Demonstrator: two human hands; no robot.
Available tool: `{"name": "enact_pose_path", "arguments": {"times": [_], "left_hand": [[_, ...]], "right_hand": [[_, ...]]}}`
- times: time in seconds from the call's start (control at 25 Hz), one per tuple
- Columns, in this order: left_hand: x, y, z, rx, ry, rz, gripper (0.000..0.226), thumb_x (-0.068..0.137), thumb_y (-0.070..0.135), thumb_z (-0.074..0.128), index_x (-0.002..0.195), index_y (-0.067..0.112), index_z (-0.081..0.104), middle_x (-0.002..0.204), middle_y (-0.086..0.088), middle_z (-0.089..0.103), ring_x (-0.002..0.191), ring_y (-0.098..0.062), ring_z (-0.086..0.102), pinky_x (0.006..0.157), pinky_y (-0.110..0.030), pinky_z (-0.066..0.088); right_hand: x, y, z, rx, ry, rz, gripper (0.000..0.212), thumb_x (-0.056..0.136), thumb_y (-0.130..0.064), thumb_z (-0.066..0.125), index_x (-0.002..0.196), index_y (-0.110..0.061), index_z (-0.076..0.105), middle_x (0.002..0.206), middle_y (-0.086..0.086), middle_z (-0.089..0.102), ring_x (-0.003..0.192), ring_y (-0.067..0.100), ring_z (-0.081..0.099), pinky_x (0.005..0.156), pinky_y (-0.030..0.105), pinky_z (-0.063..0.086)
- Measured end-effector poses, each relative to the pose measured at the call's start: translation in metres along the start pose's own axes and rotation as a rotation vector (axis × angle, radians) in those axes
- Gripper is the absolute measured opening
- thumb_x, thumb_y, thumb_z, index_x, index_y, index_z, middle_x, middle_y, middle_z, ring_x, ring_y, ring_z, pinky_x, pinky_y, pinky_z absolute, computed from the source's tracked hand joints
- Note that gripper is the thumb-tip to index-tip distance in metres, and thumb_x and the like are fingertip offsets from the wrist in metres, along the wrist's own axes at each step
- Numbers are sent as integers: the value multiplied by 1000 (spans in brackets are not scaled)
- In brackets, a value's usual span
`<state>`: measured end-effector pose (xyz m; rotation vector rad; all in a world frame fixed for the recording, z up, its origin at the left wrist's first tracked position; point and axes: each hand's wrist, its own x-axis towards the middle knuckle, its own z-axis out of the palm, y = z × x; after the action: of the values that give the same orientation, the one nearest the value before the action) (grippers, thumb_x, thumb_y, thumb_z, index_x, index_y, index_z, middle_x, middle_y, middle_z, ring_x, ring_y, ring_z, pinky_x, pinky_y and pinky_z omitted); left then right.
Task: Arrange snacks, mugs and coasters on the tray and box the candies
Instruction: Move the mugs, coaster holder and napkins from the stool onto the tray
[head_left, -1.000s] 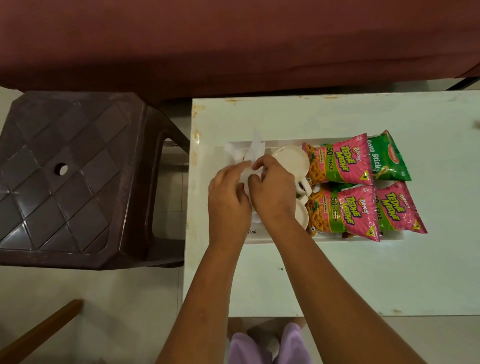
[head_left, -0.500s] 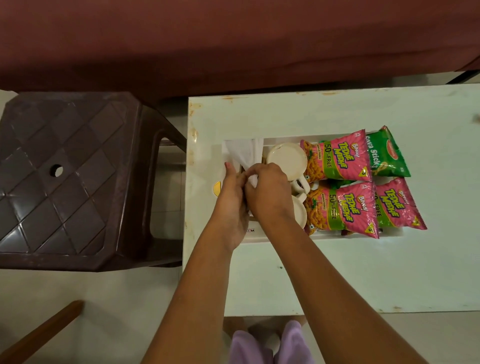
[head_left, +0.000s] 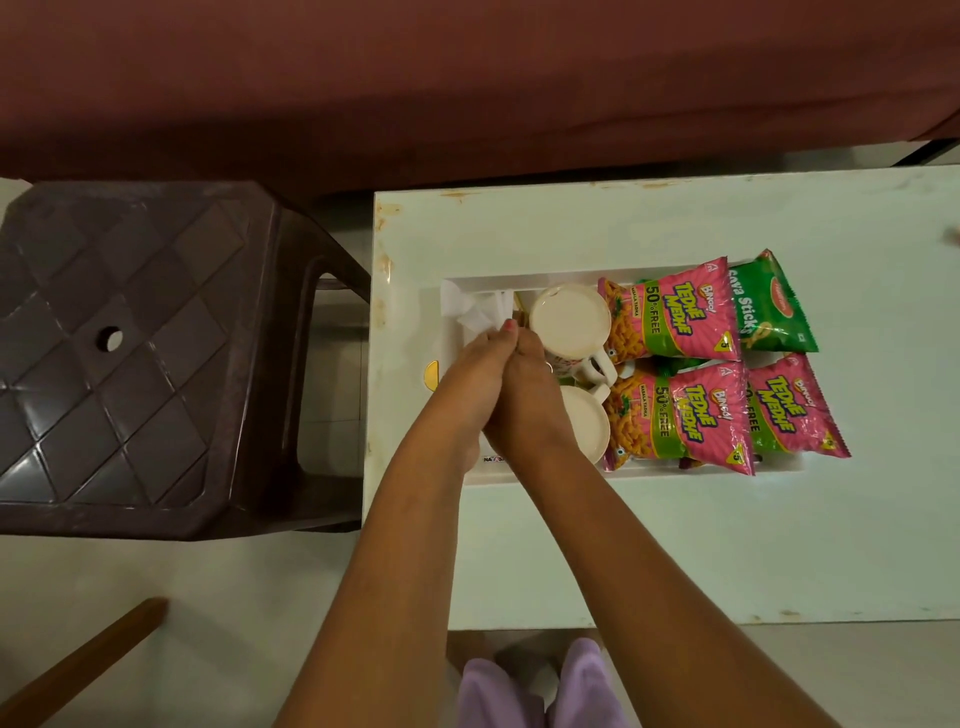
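A white tray (head_left: 524, 280) lies on the white table. Two cream mugs stand in its middle, one at the back (head_left: 570, 321) and one at the front (head_left: 584, 423). Three pink snack packets (head_left: 675, 312) and a green packet (head_left: 769, 306) fill its right part. White tissue paper (head_left: 470, 312) lies in the tray's left end. My left hand (head_left: 470, 379) and my right hand (head_left: 524, 389) are pressed side by side over that end, fingertips pinching the tissue. What lies under the hands is hidden.
A small yellow round thing (head_left: 431, 375) peeks out left of the tray. A dark brown plastic stool (head_left: 130, 338) stands left of the table (head_left: 727, 545). A maroon sofa (head_left: 467, 78) runs along the back. A wooden stick (head_left: 78, 665) lies at bottom left.
Both hands have drawn close together and lowered toward the tray's left end. The tissue, raised and loose a second ago, now lies flatter against the tray's corner.
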<state>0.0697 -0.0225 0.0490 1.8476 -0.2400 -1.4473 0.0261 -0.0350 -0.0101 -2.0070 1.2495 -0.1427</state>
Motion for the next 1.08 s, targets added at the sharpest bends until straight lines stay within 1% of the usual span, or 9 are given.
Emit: {"name": "enact_pose_path", "arguments": {"times": [0.08, 0.2, 0.32, 0.36, 0.52, 0.64, 0.76, 0.84, 1.08], "left_hand": [[4, -2, -7, -40, -14, -25, 25, 92, 52, 43, 75, 35, 52, 83, 16, 56, 98, -12, 51, 99, -34, 39], [4, 0, -17, -34, -59, -70, 24, 90, 53, 46, 76, 35, 55, 90, 13, 60, 101, -16, 51, 93, -32, 40], [13, 5, -22, 162, -2, -52, 29, 92, 47, 46, 106, 27, 61, 125, -2, 59, 118, -24, 51, 101, -35, 38], [17, 5, -23, 257, 64, -33, 35, 93, 45, 45, 117, 22, 57, 129, -4, 57, 117, -25, 52, 100, -35, 39], [29, -9, -26, 469, 264, 196, 32, 98, 33, 38, 118, 20, 59, 122, -3, 61, 95, -16, 51, 91, -31, 41], [48, -17, -27, 602, 212, 315, 34, 99, 26, 33, 118, 18, 60, 128, -6, 59, 112, -23, 53, 104, -38, 39], [66, -17, -30, 822, 182, 349, 37, 99, 34, 34, 132, 26, 48, 148, -5, 38, 134, -27, 33, 113, -45, 27], [75, -15, -34, 918, 193, 426, 39, 96, 36, 41, 135, 32, 45, 151, -3, 31, 137, -29, 26, 110, -47, 29], [87, -3, -28, 1152, 349, 688, 25, 90, 26, 57, 112, 17, 67, 139, -2, 48, 123, -22, 44, 91, -36, 47]], "right_hand": [[5, 1, 1, -220, -70, -6, 50, 94, -14, 45, 140, -7, 29, 144, 16, 35, 129, 32, 39, 107, 41, 37], [3, -2, 2, -389, -31, 58, 60, 91, -24, 50, 143, -8, 24, 146, 14, 32, 130, 33, 33, 102, 41, 39], [-1, -6, 4, -527, -12, 79, 64, 90, -29, 49, 144, -8, 21, 148, 13, 30, 135, 33, 24, 103, 44, 33], [1, -6, 5, -550, -17, 82, 63, 91, -31, 47, 144, -9, 21, 150, 13, 29, 137, 33, 22, 105, 44, 31], [10, -10, 3, -571, -34, 65, 57, 88, -37, 49, 136, -11, 35, 141, 12, 41, 133, 33, 29, 99, 43, 36], [8, -7, 0, -508, -5, 116, 56, 86, -33, 53, 135, -10, 36, 140, 11, 41, 132, 32, 29, 99, 42, 36], [1, -3, 3, -426, 29, 110, 57, 88, -26, 52, 138, -9, 31, 144, 13, 33, 131, 32, 29, 102, 41, 35], [-1, -3, 6, -386, 60, 75, 55, 89, -22, 51, 138, -7, 31, 140, 14, 32, 125, 32, 32, 98, 39, 39], [1, -3, 10, -350, 105, 100, 51, 89, -21, 50, 136, -10, 34, 138, 12, 31, 122, 30, 33, 93, 38, 41]]}}
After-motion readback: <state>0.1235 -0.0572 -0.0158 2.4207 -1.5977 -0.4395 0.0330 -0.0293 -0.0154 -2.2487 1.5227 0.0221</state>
